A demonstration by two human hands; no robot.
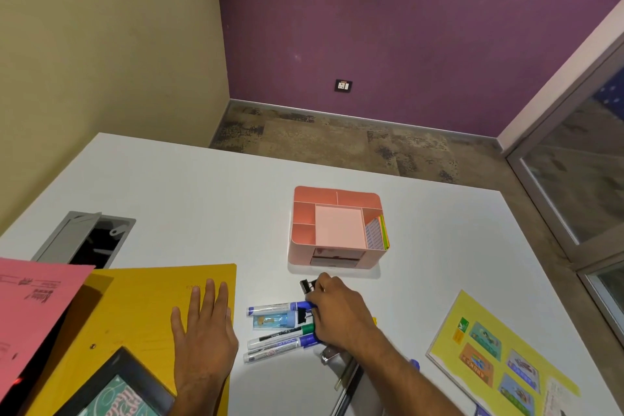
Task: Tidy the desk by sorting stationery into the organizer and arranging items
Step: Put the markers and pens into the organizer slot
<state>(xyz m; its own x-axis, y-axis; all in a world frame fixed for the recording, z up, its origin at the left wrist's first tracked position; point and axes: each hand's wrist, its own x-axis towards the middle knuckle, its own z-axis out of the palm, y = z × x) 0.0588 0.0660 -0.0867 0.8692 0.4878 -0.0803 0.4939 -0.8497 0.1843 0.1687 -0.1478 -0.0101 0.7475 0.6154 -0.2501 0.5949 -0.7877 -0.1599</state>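
Nearest, at the bottom edge: a black picture frame (118, 385) on a yellow folder (141, 307), a pink sheet (30, 311) overlapping the folder's left side. Left hand (202, 331) flat on the folder's right part, fingers straight, gripping nothing.

Just right of it, on the white desk (202, 196): a loose bundle of whiteboard markers (280, 341), lying roughly parallel, caps to the right, with a small blue tube-like item (275, 319) among them. Right hand (337, 311) down over the cap ends, fingers curled; a black binder clip (308, 286) at the fingertips, apparently pinched, though contact hidden by the knuckles. A second black clip (303, 316) between the markers, beside the palm. Under the wrist, a metal piece and a dark rod (347, 378), kind unclear. Further right, well apart, a yellow sticker sheet (489, 355).

Beyond the hand, near but not touching: the pink organizer (304, 246), several open compartments, a small drawer in its front wall, sticky notes (383, 233) upright in the right-hand slot; most other compartments showing nothing inside.

Judged handling: clip light, stiff and springy, best taken by the folded body or the wire handles, likely suited to a small compartment or the drawer. Markers light, rigid, smooth, prone to rolling; best gathered mid-barrel and stood upright in a deep rear slot.

Farthest: a grey cable hatch (84, 236) in the desk, carpet, purple wall with a socket (343, 85).
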